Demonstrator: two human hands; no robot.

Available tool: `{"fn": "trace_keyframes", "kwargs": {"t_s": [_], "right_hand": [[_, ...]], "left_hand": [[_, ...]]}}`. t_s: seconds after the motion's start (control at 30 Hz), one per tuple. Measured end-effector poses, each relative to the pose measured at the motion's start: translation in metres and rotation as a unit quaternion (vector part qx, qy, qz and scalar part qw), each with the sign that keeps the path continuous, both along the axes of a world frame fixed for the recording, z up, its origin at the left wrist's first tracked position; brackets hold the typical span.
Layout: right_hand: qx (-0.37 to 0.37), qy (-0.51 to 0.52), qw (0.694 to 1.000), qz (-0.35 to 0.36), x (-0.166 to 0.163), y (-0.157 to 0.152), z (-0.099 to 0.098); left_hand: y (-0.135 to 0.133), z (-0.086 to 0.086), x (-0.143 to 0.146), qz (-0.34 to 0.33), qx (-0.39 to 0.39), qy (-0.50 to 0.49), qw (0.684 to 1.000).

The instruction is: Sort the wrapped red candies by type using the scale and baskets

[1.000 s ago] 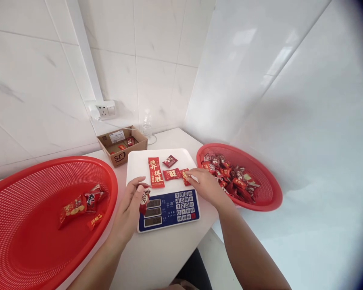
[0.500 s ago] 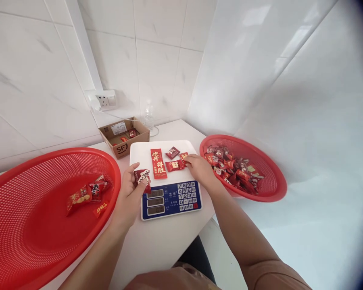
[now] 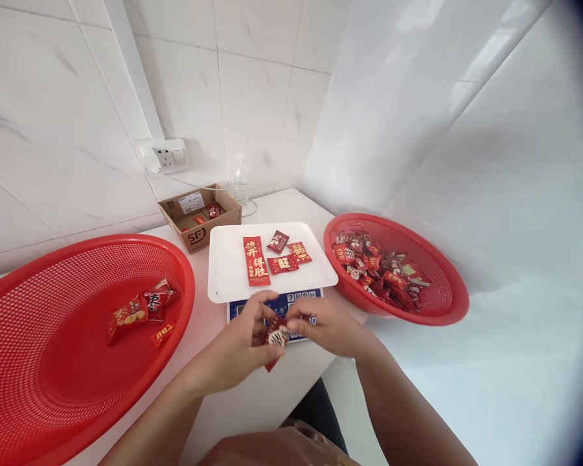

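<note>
Both of my hands meet in front of the digital scale (image 3: 230,275), over its blue keypad panel. My left hand (image 3: 247,340) grips a dark red candy packet (image 3: 276,338) with white lettering, between thumb and fingers. Against the packet's right edge, the fingers of my right hand (image 3: 318,323) are pinched together. On the white weighing pan lie a long red packet (image 3: 256,264) with gold characters, a small dark red packet (image 3: 278,241), a red packet (image 3: 282,263) and another gold-printed red packet (image 3: 300,252). My hands partly cover the keypad and displays.
A large red basket (image 3: 187,285) on the left holds a few packets. Another red basket (image 3: 447,294), at the right, has a heap of wrapped sweets. Behind the scale stand a cardboard box (image 3: 197,237) with some packets and a clear plastic bottle (image 3: 240,184) by the wall.
My left hand has brought the dark red packet right and toward me, off the pan's left edge. My right hand has left the gold-printed packet on the pan and moved to the held packet.
</note>
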State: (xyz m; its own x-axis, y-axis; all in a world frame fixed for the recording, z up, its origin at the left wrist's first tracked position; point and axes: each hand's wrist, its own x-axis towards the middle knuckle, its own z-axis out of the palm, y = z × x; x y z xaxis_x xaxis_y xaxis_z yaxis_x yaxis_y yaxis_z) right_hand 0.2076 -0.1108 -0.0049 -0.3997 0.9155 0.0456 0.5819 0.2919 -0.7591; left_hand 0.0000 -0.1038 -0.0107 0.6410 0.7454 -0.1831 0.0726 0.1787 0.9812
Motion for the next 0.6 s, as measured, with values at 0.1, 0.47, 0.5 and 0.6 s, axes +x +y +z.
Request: {"fn": "trace_keyframes", "kwargs": {"t_s": [0.1, 0.47, 0.5, 0.6], "right_hand": [[-0.064, 0.001, 0.996, 0.067, -0.004, -0.018, -0.002], [-0.112, -0.013, 0.987, 0.112, -0.004, -0.034, -0.001], [-0.103, -0.008, 0.989, 0.11, -0.004, -0.034, -0.003], [-0.063, 0.002, 0.997, 0.054, -0.003, -0.033, -0.007]], "left_hand": [[-0.012, 0.006, 0.002, -0.116, -0.006, 0.062, 0.991], [-0.027, 0.011, 0.012, -0.13, 0.023, 0.116, 0.984], [-0.027, 0.01, 0.013, -0.124, 0.02, 0.108, 0.986], [-0.023, 0.005, 0.013, -0.073, 0.023, 0.089, 0.993]]}}
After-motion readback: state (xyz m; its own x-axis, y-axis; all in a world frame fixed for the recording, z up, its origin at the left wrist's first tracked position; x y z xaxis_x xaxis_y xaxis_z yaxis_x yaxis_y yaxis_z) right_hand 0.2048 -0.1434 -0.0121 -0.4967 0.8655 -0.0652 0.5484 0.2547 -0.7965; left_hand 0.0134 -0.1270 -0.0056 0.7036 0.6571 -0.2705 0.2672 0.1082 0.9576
